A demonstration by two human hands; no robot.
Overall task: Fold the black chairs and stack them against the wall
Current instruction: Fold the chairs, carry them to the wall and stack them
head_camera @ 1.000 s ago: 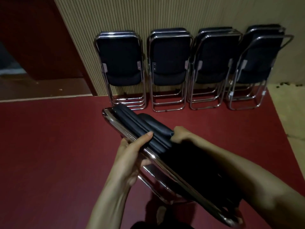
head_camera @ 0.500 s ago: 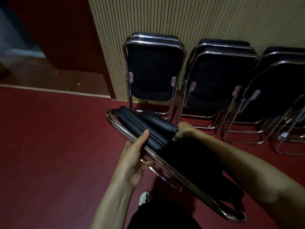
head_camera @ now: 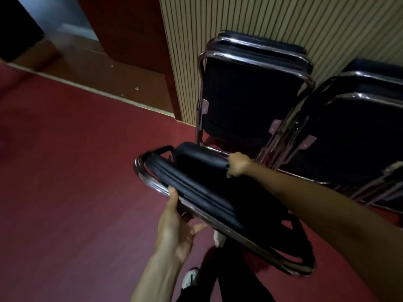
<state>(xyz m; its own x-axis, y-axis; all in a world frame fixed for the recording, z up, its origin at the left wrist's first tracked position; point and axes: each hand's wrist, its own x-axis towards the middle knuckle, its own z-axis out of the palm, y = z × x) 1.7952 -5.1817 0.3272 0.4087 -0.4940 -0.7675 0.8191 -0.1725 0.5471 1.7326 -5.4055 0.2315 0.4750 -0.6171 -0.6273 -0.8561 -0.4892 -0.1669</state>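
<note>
While aloft, chair (head_camera: 209,192) nearer stack (head_camera: 250,101).

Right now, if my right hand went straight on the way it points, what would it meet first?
Probably the lower bar of the left stack, just beyond the right hand; depth is unclear.

One wide-angle head cam, pitched forward and down, frame tilted. Close under it: left hand (head_camera: 174,223) and right hand (head_camera: 238,164) on the folded chair (head_camera: 207,192). Slatted wall (head_camera: 283,18) and stacked chairs (head_camera: 250,101) far right, red floor (head_camera: 65,171) left.
</note>
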